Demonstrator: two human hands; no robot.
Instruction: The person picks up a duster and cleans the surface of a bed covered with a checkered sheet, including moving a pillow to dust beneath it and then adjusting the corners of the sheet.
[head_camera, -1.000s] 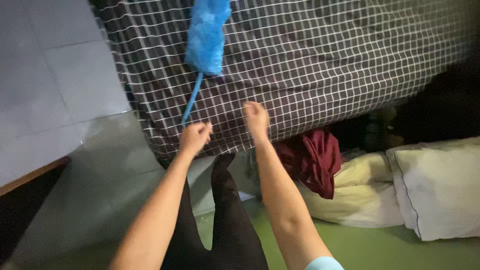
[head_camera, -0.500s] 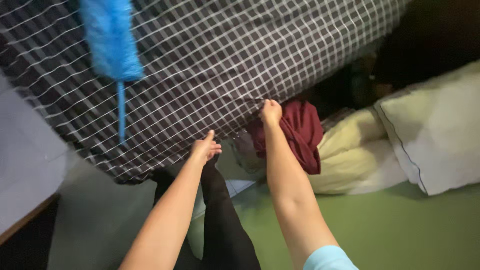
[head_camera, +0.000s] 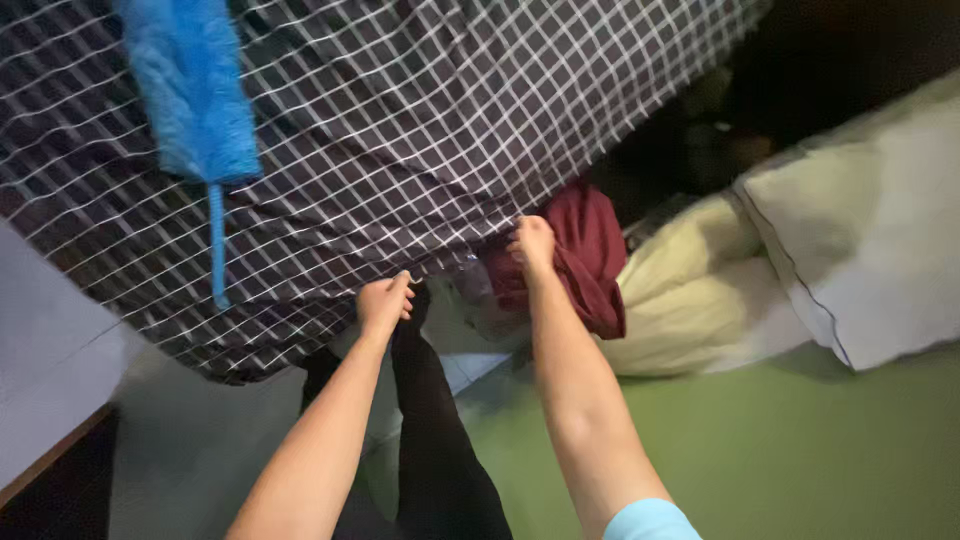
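Observation:
A dark checked bedsheet (head_camera: 400, 130) covers the mattress across the top of the head view. My left hand (head_camera: 383, 301) pinches the sheet's lower edge with closed fingers. My right hand (head_camera: 533, 245) grips the same edge further right, just in front of a dark red cloth (head_camera: 590, 250). A blue fluffy duster (head_camera: 190, 100) with a thin blue handle lies on the sheet at the upper left, apart from both hands.
Two pale pillows (head_camera: 860, 230) and a cream cushion (head_camera: 690, 290) lie on the green floor (head_camera: 780, 450) at right. My dark-trousered legs (head_camera: 430, 440) stand below the hands. A grey tiled surface (head_camera: 50, 340) sits at the left.
My left hand let go of the duster handle, leaving the duster on the sheet. Both hands moved down to the sheet's lower edge and closed on it.

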